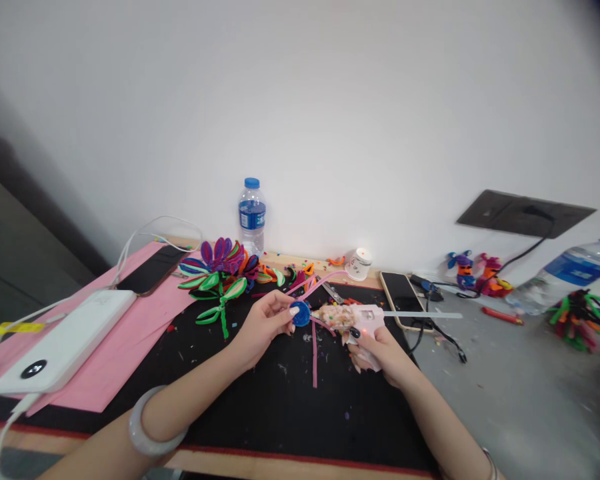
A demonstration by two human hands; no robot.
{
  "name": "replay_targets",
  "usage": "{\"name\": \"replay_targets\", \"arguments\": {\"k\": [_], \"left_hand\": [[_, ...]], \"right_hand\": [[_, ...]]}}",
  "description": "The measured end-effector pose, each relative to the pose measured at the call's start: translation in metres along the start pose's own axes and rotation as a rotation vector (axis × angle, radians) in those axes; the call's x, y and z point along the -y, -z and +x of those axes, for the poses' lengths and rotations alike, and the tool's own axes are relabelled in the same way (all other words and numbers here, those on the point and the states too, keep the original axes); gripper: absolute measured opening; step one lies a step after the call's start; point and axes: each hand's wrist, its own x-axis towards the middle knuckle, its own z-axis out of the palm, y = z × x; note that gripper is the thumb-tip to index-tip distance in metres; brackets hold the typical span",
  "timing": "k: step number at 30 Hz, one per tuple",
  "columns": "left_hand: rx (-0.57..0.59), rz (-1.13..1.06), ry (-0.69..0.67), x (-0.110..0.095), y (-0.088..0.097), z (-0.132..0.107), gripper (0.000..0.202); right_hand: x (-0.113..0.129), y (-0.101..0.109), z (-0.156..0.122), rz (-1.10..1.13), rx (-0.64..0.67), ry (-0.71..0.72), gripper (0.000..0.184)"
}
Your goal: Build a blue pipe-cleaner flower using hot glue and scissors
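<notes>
Between the thumb and fingers of my left hand [267, 325] is a small round blue disc [301, 313], held above the black mat. My right hand [377, 350] is wrapped round the handle of a pale pink hot glue gun [353, 317], with a small orange light showing. A long translucent glue stick [423, 315] juts out of its back end. The gun's nozzle points left, at the disc's right edge; whether they touch I cannot tell. Pink pipe cleaners [315, 357] lie beneath and behind the hands. A colourful pipe-cleaner flower [223, 267] with green leaves rests to the left.
A water bottle [253, 217] and a paper cup [359, 263] stand by the wall. Left, a white power bank [65, 340] and a phone [153, 270] lie on pink sheets [145, 340]. Another phone [405, 300], black cables [455, 347] and a tilted bottle [565, 273] are at right.
</notes>
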Motion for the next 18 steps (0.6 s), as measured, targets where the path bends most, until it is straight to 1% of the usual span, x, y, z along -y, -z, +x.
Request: {"name": "replay_targets", "arguments": {"k": [9, 18], "left_hand": [[-0.04, -0.034, 0.02, 0.0005, 0.0009, 0.0011, 0.02], [-0.046, -0.053, 0.02, 0.0003, 0.0001, 0.0015, 0.021]], "right_hand": [[-0.0006, 0.0033, 0.0008, -0.026, 0.03, -0.027, 0.038], [-0.0039, 0.0015, 0.0008, -0.054, 0.023, -0.067, 0.035]]}}
